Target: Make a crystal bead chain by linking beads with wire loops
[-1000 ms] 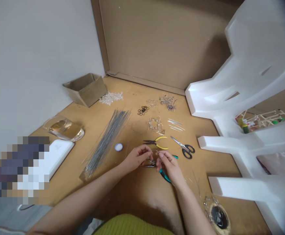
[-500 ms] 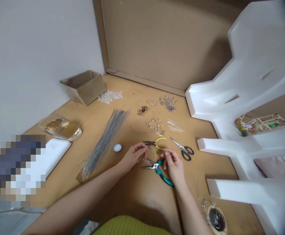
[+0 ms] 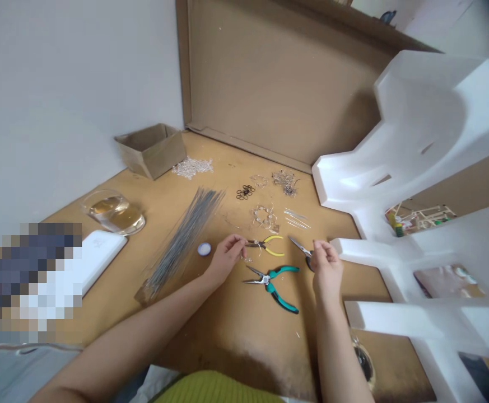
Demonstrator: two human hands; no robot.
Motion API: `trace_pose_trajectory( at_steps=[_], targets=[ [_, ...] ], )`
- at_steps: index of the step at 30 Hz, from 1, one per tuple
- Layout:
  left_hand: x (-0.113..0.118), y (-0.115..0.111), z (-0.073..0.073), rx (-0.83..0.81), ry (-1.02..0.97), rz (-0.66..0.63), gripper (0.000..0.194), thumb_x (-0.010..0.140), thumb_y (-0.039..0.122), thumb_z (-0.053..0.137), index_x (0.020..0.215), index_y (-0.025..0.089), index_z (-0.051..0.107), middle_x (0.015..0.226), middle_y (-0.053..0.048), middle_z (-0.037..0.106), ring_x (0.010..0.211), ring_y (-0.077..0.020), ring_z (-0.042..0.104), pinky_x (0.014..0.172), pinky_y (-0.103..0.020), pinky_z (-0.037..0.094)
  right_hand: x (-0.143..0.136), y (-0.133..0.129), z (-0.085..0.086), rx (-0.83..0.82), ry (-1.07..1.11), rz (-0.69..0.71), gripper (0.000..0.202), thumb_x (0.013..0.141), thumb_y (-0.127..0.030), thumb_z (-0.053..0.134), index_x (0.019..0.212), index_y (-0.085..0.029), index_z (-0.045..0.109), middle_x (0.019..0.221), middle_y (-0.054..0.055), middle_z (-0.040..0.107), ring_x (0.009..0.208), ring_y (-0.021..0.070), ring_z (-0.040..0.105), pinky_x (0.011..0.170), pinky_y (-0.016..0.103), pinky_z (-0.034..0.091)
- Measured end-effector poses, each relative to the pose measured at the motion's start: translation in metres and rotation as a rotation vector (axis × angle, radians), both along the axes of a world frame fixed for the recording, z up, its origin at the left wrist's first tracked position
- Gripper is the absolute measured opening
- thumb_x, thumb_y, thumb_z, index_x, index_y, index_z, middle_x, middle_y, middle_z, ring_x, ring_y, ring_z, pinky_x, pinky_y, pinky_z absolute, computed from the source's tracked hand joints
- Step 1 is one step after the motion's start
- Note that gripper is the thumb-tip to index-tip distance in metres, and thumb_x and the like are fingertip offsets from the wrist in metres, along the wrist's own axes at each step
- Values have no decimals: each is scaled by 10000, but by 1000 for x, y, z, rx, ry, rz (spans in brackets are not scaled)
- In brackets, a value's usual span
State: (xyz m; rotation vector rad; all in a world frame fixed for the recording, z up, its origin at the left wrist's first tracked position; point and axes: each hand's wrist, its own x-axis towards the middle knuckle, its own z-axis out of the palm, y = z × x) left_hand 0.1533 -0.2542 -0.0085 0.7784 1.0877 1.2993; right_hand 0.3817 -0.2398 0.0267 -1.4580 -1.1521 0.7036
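Observation:
My left hand (image 3: 228, 256) pinches a thin wire piece with small clear beads (image 3: 249, 259), beside the dark jaws of the yellow-handled pliers (image 3: 273, 245). Over the handles of the black scissors (image 3: 300, 245) is my right hand (image 3: 327, 262), its fingers curled; whether it grips them is hidden. Teal-handled pliers (image 3: 266, 280) lie spread open between my forearms. A white round cap (image 3: 204, 249) sits left of my left hand. Farther back lie a beaded wire ring (image 3: 263, 216), short wires (image 3: 297, 218) and black loops (image 3: 245, 192).
A bundle of long grey wires (image 3: 187, 240) lies at left, near a glass of amber liquid (image 3: 118, 212) and a white device (image 3: 101, 257). Behind stand a cardboard box (image 3: 154, 154) and clear beads (image 3: 192, 167). A white slotted frame (image 3: 366, 252) borders the right.
My right hand has moved right, from beside the teal pliers to the scissors. My left hand stays near its place with the wire piece. The view has shifted slightly.

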Motion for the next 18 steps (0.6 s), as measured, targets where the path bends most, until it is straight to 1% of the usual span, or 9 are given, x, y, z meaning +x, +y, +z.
trace_pose_trajectory(
  at_steps=[2, 3, 6, 8, 9, 11, 12, 14, 18],
  targets=[
    [2, -2, 2, -1, 24, -14, 262, 734, 409, 577, 759, 152, 531, 509, 56, 524, 363, -17, 272, 380, -164, 166, 11, 20, 14, -119, -505, 41, 483, 885, -534, 320, 1022, -141, 565, 603, -9, 549, 466, 95, 451, 447, 224, 360],
    [2, -3, 2, 0, 36, -19, 263, 738, 412, 571, 764, 153, 534, 510, 56, 524, 364, -19, 272, 381, -166, 169, 15, 33, 19, -157, -601, 67, 482, 885, -526, 322, 1013, -141, 584, 675, 29, 612, 509, 112, 511, 475, 238, 395],
    [3, -4, 3, 21, 81, -38, 254, 753, 405, 551, 782, 152, 537, 516, 55, 523, 373, -24, 282, 387, -169, 183, 24, 75, 27, -259, -819, 147, 296, 866, -410, 459, 924, -190, 649, 812, 60, 674, 725, 164, 616, 656, 276, 468],
    [2, -5, 3, 38, 117, -52, 244, 766, 393, 535, 787, 149, 534, 528, 53, 524, 382, -27, 292, 393, -169, 195, 25, 101, 26, -339, -991, 211, 191, 821, -335, 577, 872, -173, 666, 883, 88, 671, 870, 203, 613, 788, 326, 465],
    [2, -5, 3, 46, 132, -60, 242, 773, 390, 528, 789, 148, 533, 535, 51, 525, 387, -28, 295, 396, -168, 201, 24, 112, 25, -376, -1071, 236, 194, 825, -319, 586, 908, -158, 657, 939, 95, 658, 908, 210, 604, 818, 355, 466],
    [1, -5, 2, 61, 154, -69, 242, 780, 389, 519, 790, 148, 532, 543, 49, 527, 396, -31, 302, 404, -169, 212, 22, 129, 20, -436, -1212, 277, 292, 872, -335, 535, 1103, -160, 573, 1118, 82, 589, 963, 191, 583, 824, 398, 488],
    [1, -5, 1, 67, 162, -71, 240, 782, 388, 516, 791, 148, 531, 545, 48, 528, 401, -34, 307, 409, -170, 218, 21, 135, 17, -458, -1273, 292, 316, 879, -334, 527, 1144, -165, 549, 1157, 86, 568, 977, 192, 577, 825, 404, 492],
    [1, -5, 1, 77, 172, -70, 231, 781, 380, 516, 786, 149, 530, 542, 46, 527, 413, -40, 324, 422, -172, 233, 19, 143, 13, -491, -1378, 319, 343, 881, -335, 524, 1179, -165, 524, 1182, 87, 551, 987, 195, 574, 822, 409, 497],
    [2, -4, 0, 78, 168, -74, 218, 776, 370, 513, 779, 153, 535, 537, 45, 531, 423, -50, 352, 441, -179, 257, 17, 153, 7, -526, -1526, 374, 339, 878, -334, 529, 1170, -162, 532, 1175, 91, 556, 985, 197, 575, 823, 406, 495]
  ],
)
